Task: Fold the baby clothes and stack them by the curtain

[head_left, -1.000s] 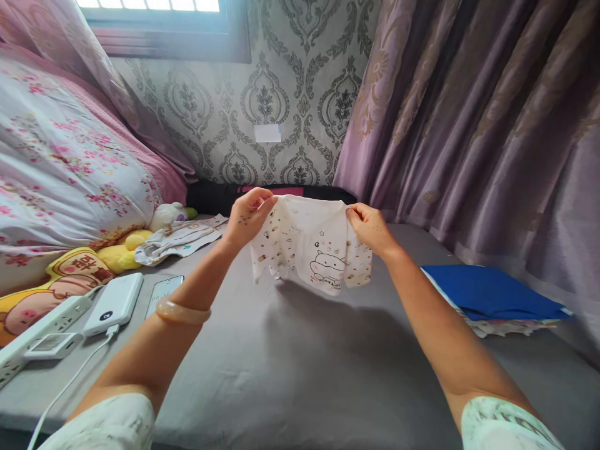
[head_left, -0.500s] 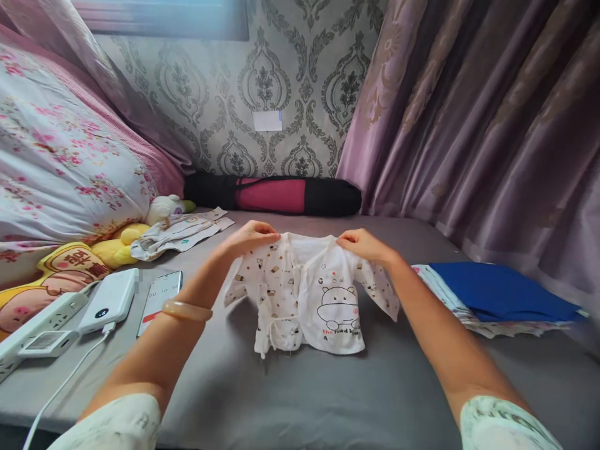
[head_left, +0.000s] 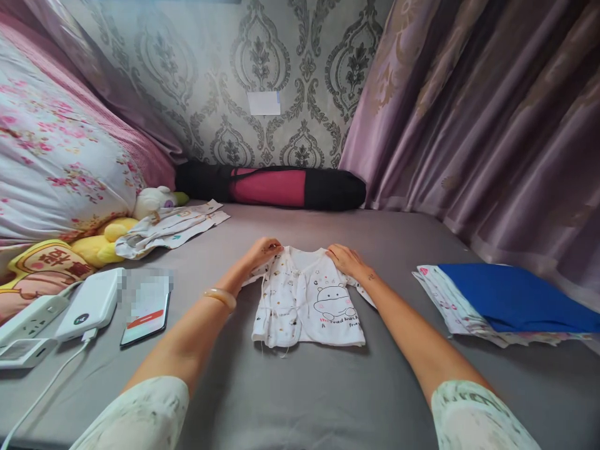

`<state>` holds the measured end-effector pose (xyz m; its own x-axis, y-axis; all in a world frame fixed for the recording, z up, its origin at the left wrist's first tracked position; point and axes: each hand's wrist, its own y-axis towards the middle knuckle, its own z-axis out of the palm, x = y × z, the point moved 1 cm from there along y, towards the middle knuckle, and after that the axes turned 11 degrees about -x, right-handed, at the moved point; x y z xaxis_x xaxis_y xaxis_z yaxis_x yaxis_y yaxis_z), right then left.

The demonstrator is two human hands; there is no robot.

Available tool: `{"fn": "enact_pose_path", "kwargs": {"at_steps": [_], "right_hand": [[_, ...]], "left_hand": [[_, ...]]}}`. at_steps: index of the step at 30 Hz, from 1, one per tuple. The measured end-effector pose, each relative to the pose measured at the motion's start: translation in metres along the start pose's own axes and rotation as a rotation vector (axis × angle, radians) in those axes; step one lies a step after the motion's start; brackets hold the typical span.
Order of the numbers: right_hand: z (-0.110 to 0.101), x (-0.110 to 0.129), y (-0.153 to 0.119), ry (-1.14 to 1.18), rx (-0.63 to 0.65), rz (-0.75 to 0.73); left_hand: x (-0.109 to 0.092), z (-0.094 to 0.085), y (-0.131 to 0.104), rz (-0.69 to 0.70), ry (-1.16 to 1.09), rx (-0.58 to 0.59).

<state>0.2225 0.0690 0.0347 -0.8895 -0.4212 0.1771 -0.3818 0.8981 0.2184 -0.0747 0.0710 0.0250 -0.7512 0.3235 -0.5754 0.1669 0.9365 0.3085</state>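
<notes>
A small white baby shirt [head_left: 304,306] lies front up on the grey bed sheet, its collar away from me. Its left half has a small scattered print with thin ties; its right half carries a hippo drawing and lettering. My left hand [head_left: 266,251] pinches the shirt's left shoulder, fingers closed on the cloth. At the other shoulder my right hand [head_left: 347,259] is closed on the fabric near the collar. Both sleeves are partly hidden behind my hands and forearms.
To the right lies a stack of folded clothes [head_left: 450,306] topped by a blue cloth [head_left: 510,297]. On the left are a phone [head_left: 147,315], a power bank [head_left: 91,306], a power strip [head_left: 35,319], plush toys [head_left: 100,240] and printed baby clothing [head_left: 173,228]. A black-and-pink rolled bag [head_left: 269,186] rests against the wall.
My hands have lowered the shirt from a raised, hanging position until it lies flatter on the sheet. Both hands still hold the shoulders. The view has tilted slightly downward.
</notes>
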Motion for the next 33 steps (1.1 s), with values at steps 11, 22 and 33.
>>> {"fn": "enact_pose_path", "kwargs": {"at_steps": [11,22,33], "right_hand": [[0.01,-0.011,0.033,-0.098,0.047,0.003],[0.01,-0.027,0.069,-0.145,0.044,0.055],[0.023,-0.022,0.084,0.05,-0.001,0.164]], "left_hand": [[0.021,0.001,0.04,0.028,0.052,0.026],[0.026,0.015,0.08,-0.027,0.195,-0.042],[0.019,0.028,0.079,-0.147,0.228,-0.042]]}}
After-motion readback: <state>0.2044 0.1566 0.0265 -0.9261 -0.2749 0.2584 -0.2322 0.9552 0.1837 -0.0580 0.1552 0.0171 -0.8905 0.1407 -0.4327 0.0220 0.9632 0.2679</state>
